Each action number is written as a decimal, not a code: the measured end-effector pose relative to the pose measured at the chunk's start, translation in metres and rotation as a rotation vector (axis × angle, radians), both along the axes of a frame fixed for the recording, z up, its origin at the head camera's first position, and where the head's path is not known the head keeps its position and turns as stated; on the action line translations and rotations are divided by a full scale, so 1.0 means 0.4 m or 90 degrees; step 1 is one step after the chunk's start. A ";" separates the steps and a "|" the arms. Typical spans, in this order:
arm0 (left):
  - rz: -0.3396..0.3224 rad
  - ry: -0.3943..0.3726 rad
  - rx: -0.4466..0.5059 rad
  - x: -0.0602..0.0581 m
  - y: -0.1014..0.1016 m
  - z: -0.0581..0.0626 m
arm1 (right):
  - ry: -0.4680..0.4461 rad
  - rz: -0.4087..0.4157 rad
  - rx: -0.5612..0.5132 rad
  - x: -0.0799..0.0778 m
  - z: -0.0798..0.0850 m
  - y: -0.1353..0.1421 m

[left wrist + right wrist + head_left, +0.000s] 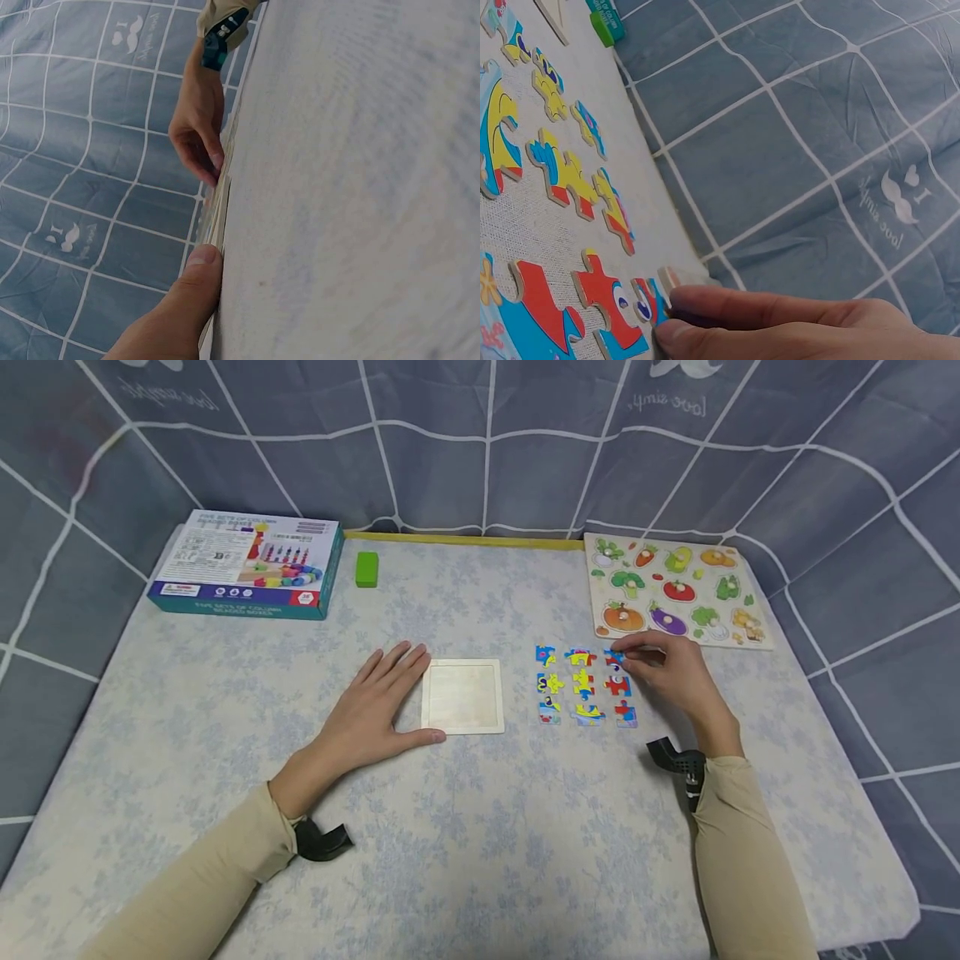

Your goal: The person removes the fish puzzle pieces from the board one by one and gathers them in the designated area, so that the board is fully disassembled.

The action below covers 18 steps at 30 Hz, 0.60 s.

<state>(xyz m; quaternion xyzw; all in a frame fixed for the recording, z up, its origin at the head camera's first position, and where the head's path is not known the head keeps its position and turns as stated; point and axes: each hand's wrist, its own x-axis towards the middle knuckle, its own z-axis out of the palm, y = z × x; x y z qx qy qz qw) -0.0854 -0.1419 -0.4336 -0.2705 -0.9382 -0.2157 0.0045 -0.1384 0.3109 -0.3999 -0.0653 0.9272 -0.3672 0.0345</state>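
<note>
In the head view an empty wooden puzzle tray (463, 697) lies on the table. My left hand (375, 714) rests at the tray's left side, its fingers spread and its thumb at the lower left corner. To the right, several colourful jigsaw pieces (583, 683) lie apart in rows. At the top right of these rows, my right hand (671, 672) pinches a blue and red jigsaw piece (649, 298) by its edge between thumb and index finger. A red and blue piece (609, 304) with an eye lies beside it in the right wrist view.
A wooden vegetable puzzle board (675, 589) lies just beyond my right hand. At the back left sit a bead-set box (247, 564) and a green block (367, 569). A grey checked cloth (487, 460) hangs around the back and sides of the table.
</note>
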 end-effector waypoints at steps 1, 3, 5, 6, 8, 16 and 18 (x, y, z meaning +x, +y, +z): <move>0.000 -0.002 0.000 0.002 0.001 -0.001 | -0.001 0.000 0.000 0.003 -0.001 0.001; -0.002 -0.006 -0.002 0.004 0.001 -0.002 | -0.001 0.000 0.000 0.008 -0.002 0.004; -0.002 -0.007 -0.006 0.006 0.002 -0.003 | 0.005 0.007 -0.006 0.010 -0.003 0.005; -0.002 -0.006 -0.006 0.006 0.002 -0.003 | 0.011 0.011 -0.007 0.010 -0.003 0.005; -0.001 -0.001 -0.006 0.007 0.000 -0.001 | 0.022 0.019 -0.014 0.008 -0.002 0.005; -0.004 0.005 0.021 0.006 -0.004 0.000 | 0.062 0.000 0.024 0.014 0.025 -0.009; -0.009 -0.005 0.046 0.004 -0.005 -0.001 | 0.082 0.014 0.051 0.027 0.035 -0.011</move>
